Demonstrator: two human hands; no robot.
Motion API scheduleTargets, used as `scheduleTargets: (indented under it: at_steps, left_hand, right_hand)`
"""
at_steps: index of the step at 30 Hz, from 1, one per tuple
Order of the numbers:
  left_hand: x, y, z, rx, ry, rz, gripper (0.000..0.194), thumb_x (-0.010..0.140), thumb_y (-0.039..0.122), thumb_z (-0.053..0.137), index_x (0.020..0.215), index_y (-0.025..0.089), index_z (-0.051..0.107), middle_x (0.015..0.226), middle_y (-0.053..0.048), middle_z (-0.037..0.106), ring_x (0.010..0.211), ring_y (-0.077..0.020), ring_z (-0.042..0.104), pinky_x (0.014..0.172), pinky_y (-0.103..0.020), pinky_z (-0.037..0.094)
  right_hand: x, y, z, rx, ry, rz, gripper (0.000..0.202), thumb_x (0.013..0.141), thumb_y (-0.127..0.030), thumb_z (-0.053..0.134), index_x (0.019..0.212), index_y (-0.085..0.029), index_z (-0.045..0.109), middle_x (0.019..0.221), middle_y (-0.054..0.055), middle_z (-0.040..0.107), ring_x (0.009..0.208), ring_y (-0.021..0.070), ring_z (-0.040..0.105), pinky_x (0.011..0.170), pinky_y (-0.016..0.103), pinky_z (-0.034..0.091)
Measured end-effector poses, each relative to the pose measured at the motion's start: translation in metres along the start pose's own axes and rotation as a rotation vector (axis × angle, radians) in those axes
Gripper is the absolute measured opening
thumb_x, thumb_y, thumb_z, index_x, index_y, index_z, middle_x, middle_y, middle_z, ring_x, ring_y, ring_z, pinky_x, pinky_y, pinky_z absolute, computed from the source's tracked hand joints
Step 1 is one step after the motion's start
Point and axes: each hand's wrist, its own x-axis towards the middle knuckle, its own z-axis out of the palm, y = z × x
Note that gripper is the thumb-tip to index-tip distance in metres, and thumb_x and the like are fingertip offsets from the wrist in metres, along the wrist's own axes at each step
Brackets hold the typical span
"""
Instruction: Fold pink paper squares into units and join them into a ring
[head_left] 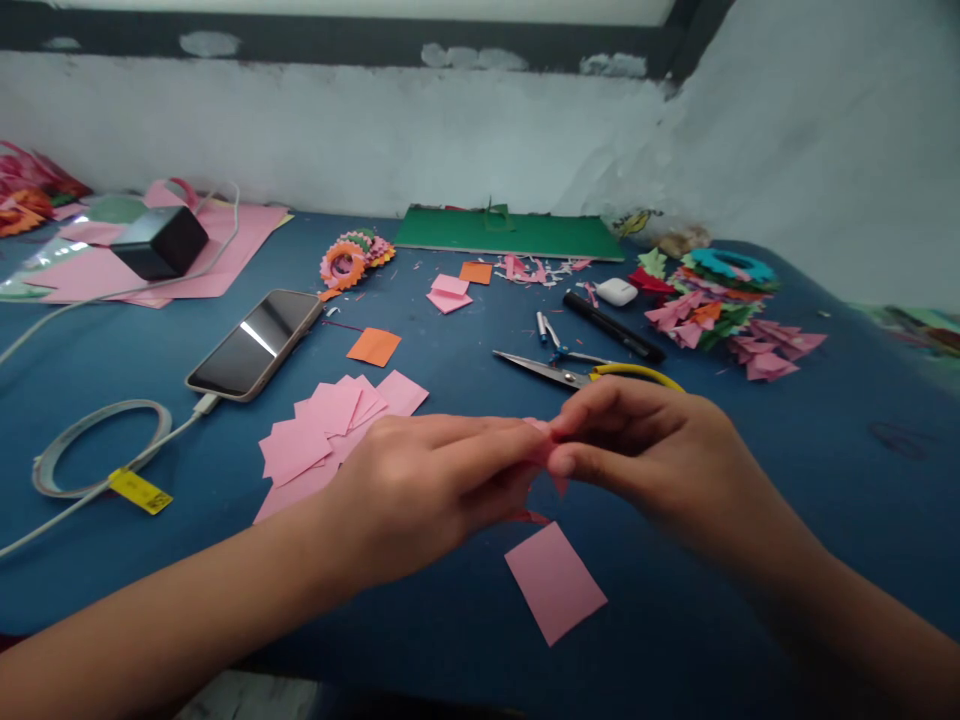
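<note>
Both hands meet over the middle of the blue table. My left hand (442, 470) has its fingers closed on a small pink paper piece (538, 440), mostly hidden by the fingers. The thumb and index finger of my right hand (637, 440) pinch the right end of that same piece. Below the hands lies a pink paper rectangle (556, 583). Several pink paper squares (300, 446) are spread to the left, partly behind my left hand. Scissors with yellow handles (547, 371) lie open just behind my right hand.
A phone (256, 345) with a cable and a tape roll (46, 468) lie left. Behind are an orange square (374, 347), a green board (510, 235), a black pen (613, 328) and a white case (616, 291). Folded paper pieces (772, 350) sit right.
</note>
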Motion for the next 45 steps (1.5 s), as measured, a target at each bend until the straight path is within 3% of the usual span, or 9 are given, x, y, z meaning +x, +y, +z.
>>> scheduleTargets:
  at_steps: [3, 6, 13, 19, 24, 29, 33, 38, 45]
  left_hand:
    - [0.004, 0.003, 0.001, -0.138, 0.032, -0.138, 0.018, 0.078, 0.012, 0.067, 0.096, 0.011, 0.066, 0.084, 0.0, 0.073, 0.066, -0.0031, 0.066, 0.061, -0.005, 0.051]
    - [0.008, 0.002, 0.001, -0.221, 0.06, -0.13, 0.019, 0.077, 0.007, 0.066, 0.096, 0.009, 0.066, 0.089, -0.004, 0.071, 0.073, -0.0048, 0.066, 0.065, -0.008, 0.052]
    - [0.011, 0.001, -0.014, -0.136, 0.082, 0.055, 0.009, 0.079, 0.006, 0.064, 0.085, 0.012, 0.065, 0.081, -0.004, 0.066, 0.077, -0.009, 0.064, 0.074, -0.018, 0.055]
    - [0.012, 0.003, -0.022, -0.091, 0.048, 0.158, 0.015, 0.085, 0.01, 0.058, 0.075, 0.017, 0.067, 0.075, -0.001, 0.067, 0.077, -0.0097, 0.066, 0.087, -0.024, 0.054]
    - [0.015, 0.005, -0.024, -0.13, 0.003, 0.193, 0.019, 0.089, 0.016, 0.052, 0.076, 0.016, 0.066, 0.074, -0.002, 0.068, 0.079, -0.0098, 0.067, 0.08, -0.019, 0.057]
    - [0.007, 0.004, -0.022, -0.127, -0.013, 0.254, 0.018, 0.09, 0.012, 0.049, 0.084, 0.013, 0.066, 0.08, -0.003, 0.071, 0.088, -0.0107, 0.066, 0.088, -0.021, 0.055]
    - [-0.003, 0.004, -0.018, -0.108, 0.037, 0.235, 0.017, 0.091, 0.014, 0.049, 0.093, 0.016, 0.066, 0.084, -0.002, 0.072, 0.09, -0.0142, 0.066, 0.087, -0.028, 0.059]
    - [-0.004, 0.002, -0.019, -0.068, 0.03, 0.292, 0.018, 0.091, 0.015, 0.049, 0.091, 0.02, 0.066, 0.084, 0.0, 0.073, 0.09, -0.0144, 0.067, 0.088, -0.028, 0.059]
    - [-0.003, 0.002, -0.019, -0.077, 0.023, 0.341, 0.021, 0.092, 0.013, 0.046, 0.091, 0.015, 0.067, 0.085, 0.0, 0.072, 0.095, -0.0115, 0.065, 0.1, -0.02, 0.049]
  right_hand:
    - [0.0, -0.001, 0.0, -0.059, 0.028, -0.041, 0.017, 0.064, -0.02, 0.079, 0.077, -0.023, 0.069, 0.071, -0.004, 0.072, 0.065, 0.0121, 0.069, 0.057, 0.016, 0.057]
    - [-0.003, -0.001, 0.0, -0.191, 0.033, -0.127, 0.013, 0.068, -0.023, 0.076, 0.08, -0.023, 0.071, 0.074, -0.002, 0.073, 0.067, 0.0152, 0.07, 0.059, 0.021, 0.058]
    - [-0.004, 0.0, 0.002, -0.609, 0.042, -0.795, 0.023, 0.072, -0.008, 0.07, 0.089, -0.023, 0.068, 0.083, 0.001, 0.073, 0.074, 0.0138, 0.068, 0.068, 0.025, 0.057]
    - [-0.011, -0.006, -0.003, -0.881, 0.021, -1.075, 0.017, 0.076, -0.01, 0.067, 0.091, -0.019, 0.069, 0.082, 0.001, 0.074, 0.075, 0.0126, 0.067, 0.075, 0.022, 0.055]
    - [-0.021, -0.009, -0.008, -1.028, -0.069, -1.058, 0.023, 0.08, -0.012, 0.065, 0.1, -0.021, 0.067, 0.092, -0.002, 0.074, 0.085, 0.0123, 0.066, 0.08, 0.023, 0.053]
    - [-0.033, -0.006, -0.005, -0.952, -0.037, -0.941, 0.021, 0.087, -0.011, 0.056, 0.103, -0.019, 0.066, 0.095, 0.0, 0.074, 0.09, 0.0133, 0.066, 0.088, 0.027, 0.05]
    - [-0.041, -0.004, -0.001, -0.953, 0.006, -0.87, 0.026, 0.09, -0.015, 0.051, 0.11, -0.027, 0.064, 0.094, -0.003, 0.074, 0.086, 0.0137, 0.067, 0.088, 0.03, 0.052]
    - [-0.043, -0.002, 0.001, -0.931, 0.049, -0.868, 0.031, 0.094, -0.017, 0.042, 0.117, -0.03, 0.059, 0.09, -0.004, 0.074, 0.084, 0.0143, 0.068, 0.086, 0.031, 0.053]
    - [-0.041, -0.001, -0.003, -0.971, 0.009, -0.918, 0.023, 0.092, -0.018, 0.047, 0.105, -0.025, 0.064, 0.088, -0.005, 0.074, 0.086, 0.0125, 0.066, 0.088, 0.027, 0.05]
